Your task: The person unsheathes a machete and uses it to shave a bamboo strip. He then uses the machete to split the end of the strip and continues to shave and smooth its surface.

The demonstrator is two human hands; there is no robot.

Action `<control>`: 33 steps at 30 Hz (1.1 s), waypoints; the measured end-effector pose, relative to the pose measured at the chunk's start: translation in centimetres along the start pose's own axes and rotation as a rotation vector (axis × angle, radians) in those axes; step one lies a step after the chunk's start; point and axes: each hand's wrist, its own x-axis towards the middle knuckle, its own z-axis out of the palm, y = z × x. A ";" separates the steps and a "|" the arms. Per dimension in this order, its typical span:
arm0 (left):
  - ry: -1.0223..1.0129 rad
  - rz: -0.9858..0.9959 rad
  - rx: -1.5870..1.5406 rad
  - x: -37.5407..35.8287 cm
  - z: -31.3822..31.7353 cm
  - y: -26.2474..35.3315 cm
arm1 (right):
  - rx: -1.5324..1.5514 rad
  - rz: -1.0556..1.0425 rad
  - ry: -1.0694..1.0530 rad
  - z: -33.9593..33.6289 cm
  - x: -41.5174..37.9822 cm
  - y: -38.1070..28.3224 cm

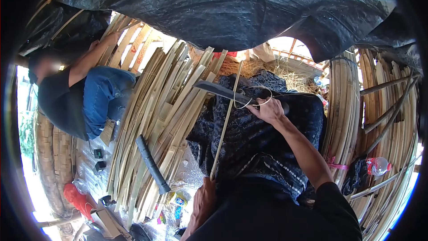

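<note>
My right hand (pixel 270 110) is closed round the handle of a large knife (pixel 216 90), whose dark blade points to the upper left over my lap. A thin pale loop of strip (pixel 260 87) curls around the blade near that hand. Low in the view, my left hand (pixel 205 198) is closed on the lower end of a long thin bamboo strip (pixel 227 125). The strip runs up past the knife blade. Dark patterned cloth (pixel 249 138) covers my legs beneath both.
Split bamboo slats (pixel 156 107) lie at left with a dark sheath-like piece (pixel 151 163) on them. Another person (pixel 67 93) sits farther left. Bundled bamboo (pixel 342 102) stands at right, near a plastic bottle (pixel 379 166). A black tarp (pixel 214 9) hangs above.
</note>
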 end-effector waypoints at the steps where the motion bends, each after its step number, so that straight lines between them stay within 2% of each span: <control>1: 0.000 0.004 -0.034 -0.1 0.1 -0.2 | -0.004 0.006 0.005 -0.1 0.1 0.2; 4: 0.024 0.023 -0.024 -0.5 -0.2 -0.1 | -0.080 -0.045 -0.029 0.6 1.6 1.3; 6: -0.005 -0.024 -0.017 -1.6 -0.6 0.1 | -0.084 0.204 0.038 0.6 3.2 2.3; 8: -0.033 -0.066 0.005 -1.9 -0.8 -0.2 | -0.037 0.142 0.076 -0.4 4.4 3.4; 10: -0.056 -0.089 0.010 -2.1 -0.7 -0.4 | -0.124 0.107 -0.016 -0.4 5.3 4.6; 14: -0.065 -0.078 0.018 -3.4 -1.4 -1.5 | -0.141 0.094 -0.018 1.1 6.8 8.8; 16: -0.090 -0.333 0.127 -5.9 -0.9 -4.0 | -0.251 0.289 -0.092 3.7 8.1 14.4; 18: 0.122 -0.129 -0.026 -9.3 -0.7 -5.4 | -0.069 0.448 0.076 3.3 7.9 17.5; 19: -0.097 -0.374 -0.131 -7.9 -2.7 -3.1 | -0.059 0.448 0.085 4.1 7.8 18.5; 21: -0.079 -0.351 -0.229 -6.1 -3.2 -0.9 | -0.154 0.140 -0.038 5.6 7.3 20.9; 22: -0.065 -0.324 -0.313 -5.6 -3.0 -0.3 | -0.167 0.137 -0.042 2.9 7.2 19.4; 23: -0.026 -0.228 -0.003 -3.8 -1.8 -1.1 | 0.321 0.433 -0.324 -2.2 7.4 15.1; 24: -0.032 -0.224 -0.002 -2.9 -1.5 -0.9 | 0.825 0.722 -0.599 -5.0 7.2 12.6; 25: 0.010 -0.128 -0.048 -2.1 -1.5 -0.4 | 1.342 0.817 -0.746 -5.3 6.9 13.6; 26: 0.049 -0.025 -0.088 -1.3 -1.9 0.2 | 1.357 0.828 -0.732 -4.8 6.0 13.9; 28: 0.048 0.000 -0.101 0.1 -2.2 0.6 | 1.746 0.795 -0.610 -5.0 4.9 13.2; 29: 0.074 0.045 -0.087 0.7 -1.9 0.2 | 1.852 0.862 -0.525 -5.2 4.5 13.0; 30: 0.099 0.086 -0.077 1.1 -1.9 0.3 | 1.855 0.869 -0.513 -5.8 4.2 12.8; 32: 0.092 0.079 -0.064 1.7 -1.9 0.4 | 2.159 1.107 -0.181 -7.0 3.4 12.4; 33: 0.096 0.072 -0.051 2.0 -1.9 0.7 | 2.301 1.152 -0.015 -7.6 3.2 12.2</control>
